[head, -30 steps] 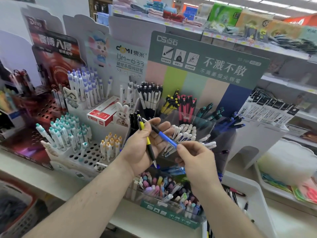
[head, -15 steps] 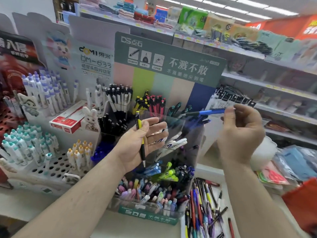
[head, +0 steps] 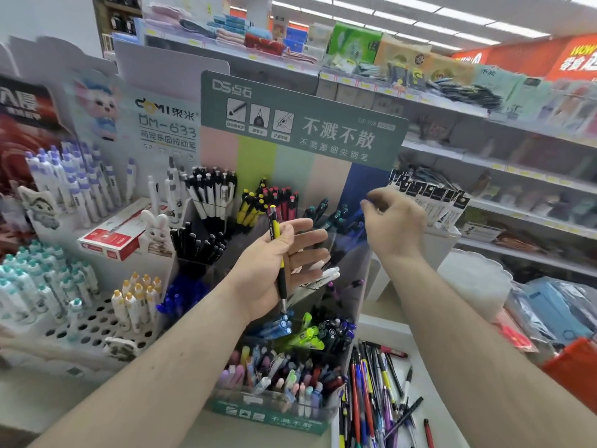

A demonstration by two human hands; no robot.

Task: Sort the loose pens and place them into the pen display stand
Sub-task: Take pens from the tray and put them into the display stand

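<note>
Mid-sort: left hand [head: 274,270] grips a yellow pen [head: 278,253], right hand [head: 392,224] loosely curled at the stand's [head: 290,412] blue pens [head: 353,221], grip unclear; loose pile [head: 374,399] remains.

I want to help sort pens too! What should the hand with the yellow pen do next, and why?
Probably carry the yellow-and-black pen up to the slot of yellow pens and drop it in. The left hand holds it upright just below them, and the colours match. The right hand is over at the blue pens.

Clear glossy plastic pen display stand [head: 350,263]; matt cardboard header [head: 303,124] above it.
</note>
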